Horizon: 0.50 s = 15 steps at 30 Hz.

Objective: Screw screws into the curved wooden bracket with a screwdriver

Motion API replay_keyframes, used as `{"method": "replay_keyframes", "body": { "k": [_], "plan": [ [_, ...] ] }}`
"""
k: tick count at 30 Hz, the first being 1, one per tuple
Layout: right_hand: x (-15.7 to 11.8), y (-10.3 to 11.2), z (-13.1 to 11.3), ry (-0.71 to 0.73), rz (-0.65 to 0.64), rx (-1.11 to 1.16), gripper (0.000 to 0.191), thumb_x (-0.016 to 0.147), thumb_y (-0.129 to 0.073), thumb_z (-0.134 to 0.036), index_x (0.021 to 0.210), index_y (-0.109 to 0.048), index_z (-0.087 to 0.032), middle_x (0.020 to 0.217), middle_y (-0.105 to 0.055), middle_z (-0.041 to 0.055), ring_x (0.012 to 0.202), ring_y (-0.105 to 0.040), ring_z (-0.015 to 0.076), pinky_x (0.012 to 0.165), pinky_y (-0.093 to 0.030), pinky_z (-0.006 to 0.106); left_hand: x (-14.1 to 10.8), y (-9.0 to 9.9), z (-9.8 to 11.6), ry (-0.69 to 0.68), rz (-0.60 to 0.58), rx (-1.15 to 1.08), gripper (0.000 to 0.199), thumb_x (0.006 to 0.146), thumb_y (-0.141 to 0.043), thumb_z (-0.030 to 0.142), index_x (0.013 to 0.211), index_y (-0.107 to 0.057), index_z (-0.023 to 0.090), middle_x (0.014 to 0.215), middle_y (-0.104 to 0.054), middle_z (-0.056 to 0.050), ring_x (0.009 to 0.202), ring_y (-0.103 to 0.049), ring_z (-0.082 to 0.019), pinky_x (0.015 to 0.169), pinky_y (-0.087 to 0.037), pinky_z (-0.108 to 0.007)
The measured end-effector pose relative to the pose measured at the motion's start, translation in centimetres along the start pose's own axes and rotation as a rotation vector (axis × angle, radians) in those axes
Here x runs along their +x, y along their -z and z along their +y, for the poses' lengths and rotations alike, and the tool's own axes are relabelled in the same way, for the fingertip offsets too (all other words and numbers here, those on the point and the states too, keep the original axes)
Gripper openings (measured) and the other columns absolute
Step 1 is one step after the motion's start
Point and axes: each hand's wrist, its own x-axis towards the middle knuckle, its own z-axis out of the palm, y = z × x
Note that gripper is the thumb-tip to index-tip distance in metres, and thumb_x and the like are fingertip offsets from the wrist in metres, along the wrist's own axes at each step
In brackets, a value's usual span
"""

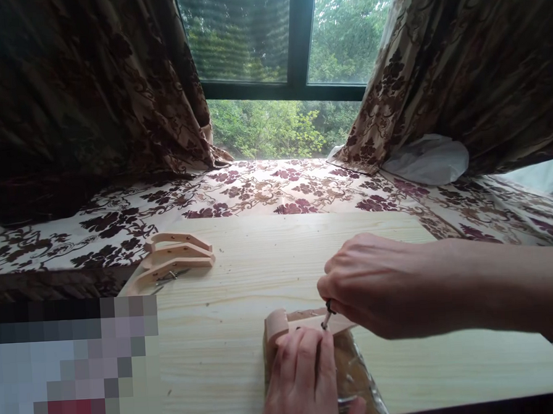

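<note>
- While the left hand (304,375) lay spread over a brown block in shiny clear wrapping (367,384), close to the near edge of the pale, wood-grained tabletop (243,277), its fingertips touched a light wooden piece with a thick rounded end (277,324); whether they gripped or only pressed, I could not tell.
- That piece rested across the block's far end.
- Above it, the right hand (354,283) was clenched around a slim silver tool with a dark collar (328,314), its tip down at the piece.
- Toward the tabletop's far left corner lay three curved wooden strips (181,252), with thin metal parts (172,276) beside the nearest.
- Beyond the far edge spread a cream, maroon-flowered cloth (275,182).
</note>
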Motion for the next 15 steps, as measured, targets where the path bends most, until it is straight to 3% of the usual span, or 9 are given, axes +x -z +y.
{"method": "replay_keyframes", "body": {
  "k": [5, 11, 15],
  "plan": [
    [0.1, 1.1, -0.5, -0.072, -0.055, -0.018, 0.015, 0.082, -0.053, -0.014, 0.073, -0.065, -0.014, 0.060, -0.062, 0.0044, 0.047, -0.047, 0.0118, 0.046, -0.026, 0.028, 0.0, 0.2, 0.0, 0.008, -0.005, -0.005, 0.051, 0.080, -0.056, 0.036, 0.124, -0.053, 0.011, 0.116, -0.060, -0.012, 0.108, -0.056, -0.027, 0.090, -0.050, -0.038],
    [-2.1, 1.5, -1.1, 0.115, 0.086, -0.024, 0.015, 0.078, -0.058, -0.008, 0.072, -0.067, -0.018, 0.069, -0.066, 0.0060, 0.060, -0.053, 0.0149, 0.054, -0.036, 0.028, 0.0, 0.1, -0.1, -0.004, 0.036, 0.017, 0.048, 0.084, -0.053, 0.046, 0.119, -0.057, 0.014, 0.113, -0.061, -0.011, 0.106, -0.057, -0.027, 0.087, -0.051, -0.037],
    [-1.7, 1.1, -0.9, 0.181, 0.001, -0.026, 0.015, 0.079, -0.057, -0.007, 0.075, -0.068, -0.016, 0.073, -0.066, 0.0074, 0.067, -0.055, 0.0166, 0.058, -0.038, 0.028, -0.1, -0.1, -0.3, 0.001, 0.020, 0.019, 0.043, 0.086, -0.050, 0.044, 0.118, -0.058, 0.017, 0.112, -0.061, -0.010, 0.105, -0.058, -0.025, 0.086, -0.051, -0.035]
  ]
}}
